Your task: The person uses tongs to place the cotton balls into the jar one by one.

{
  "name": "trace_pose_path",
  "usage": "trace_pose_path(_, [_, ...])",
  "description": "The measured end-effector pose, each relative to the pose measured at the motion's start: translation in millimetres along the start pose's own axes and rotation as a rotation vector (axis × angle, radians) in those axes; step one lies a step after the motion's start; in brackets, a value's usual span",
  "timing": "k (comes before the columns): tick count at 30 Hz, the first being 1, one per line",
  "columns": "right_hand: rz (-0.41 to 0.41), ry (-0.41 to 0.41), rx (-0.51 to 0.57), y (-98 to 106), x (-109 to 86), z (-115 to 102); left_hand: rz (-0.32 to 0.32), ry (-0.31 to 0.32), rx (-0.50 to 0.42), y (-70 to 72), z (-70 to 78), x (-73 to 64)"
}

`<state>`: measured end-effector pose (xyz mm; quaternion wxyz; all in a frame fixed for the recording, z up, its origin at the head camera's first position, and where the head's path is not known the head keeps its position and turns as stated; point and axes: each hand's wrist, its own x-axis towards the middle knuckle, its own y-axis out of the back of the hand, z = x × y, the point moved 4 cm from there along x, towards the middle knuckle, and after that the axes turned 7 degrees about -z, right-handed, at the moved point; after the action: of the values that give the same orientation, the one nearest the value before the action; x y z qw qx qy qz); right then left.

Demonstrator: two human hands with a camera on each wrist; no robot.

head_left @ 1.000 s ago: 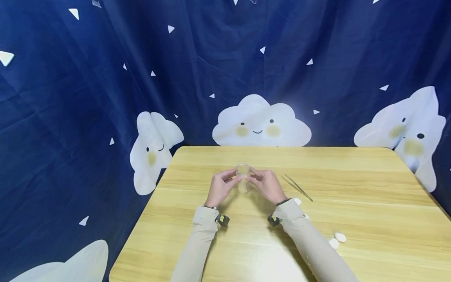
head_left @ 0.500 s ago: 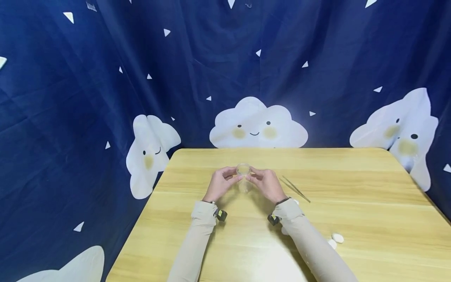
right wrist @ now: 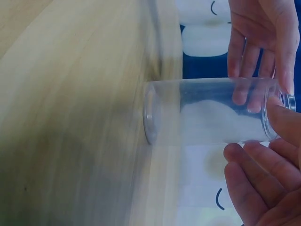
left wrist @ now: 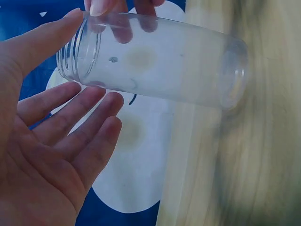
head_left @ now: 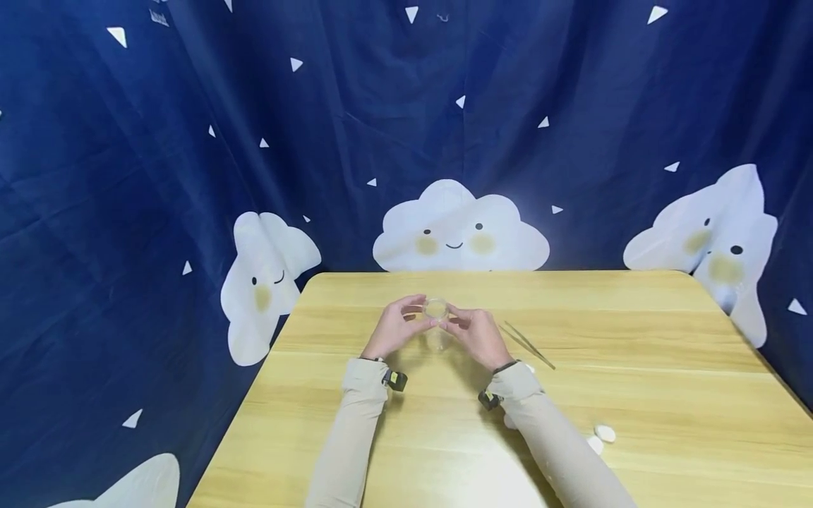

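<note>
The top of a clear jar (left wrist: 174, 61) is held by the left hand (head_left: 395, 329) — the thumb is put on one side and the fingertips on the other. The same top is held by the right hand (head_left: 480, 339), with its thumb and fingers bent around it too. The jar is held upright between the two hands, above the far half of the table (head_left: 305, 451), and rings are seen around its neck. Whether its bottom touches the wood cannot be told.

A small black box (head_left: 396, 381) is worn at each wrist, by the cuff of a pale sleeve (head_left: 348, 441). Tweezers (head_left: 532, 348) are laid near the right hand, on its right, with the two tips apart. White pieces (head_left: 605, 433) are seen beside the right sleeve — some are partly hidden by it. The table is backed by a blue curtain (head_left: 406, 127) with white clouds (head_left: 460, 212) and little triangles.
</note>
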<state>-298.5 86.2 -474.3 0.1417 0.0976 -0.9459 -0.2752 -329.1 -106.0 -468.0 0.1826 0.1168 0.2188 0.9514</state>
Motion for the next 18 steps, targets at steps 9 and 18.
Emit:
trace_pose_path(9, [-0.009, -0.012, 0.000, -0.8, -0.3, 1.8, 0.046, -0.035, -0.013, -2.8, -1.1, 0.7])
trace_pose_path(18, [-0.006, -0.013, 0.020, -2.5, 1.3, -0.5, 0.027, -0.049, -0.030, -2.6, -3.8, 2.8])
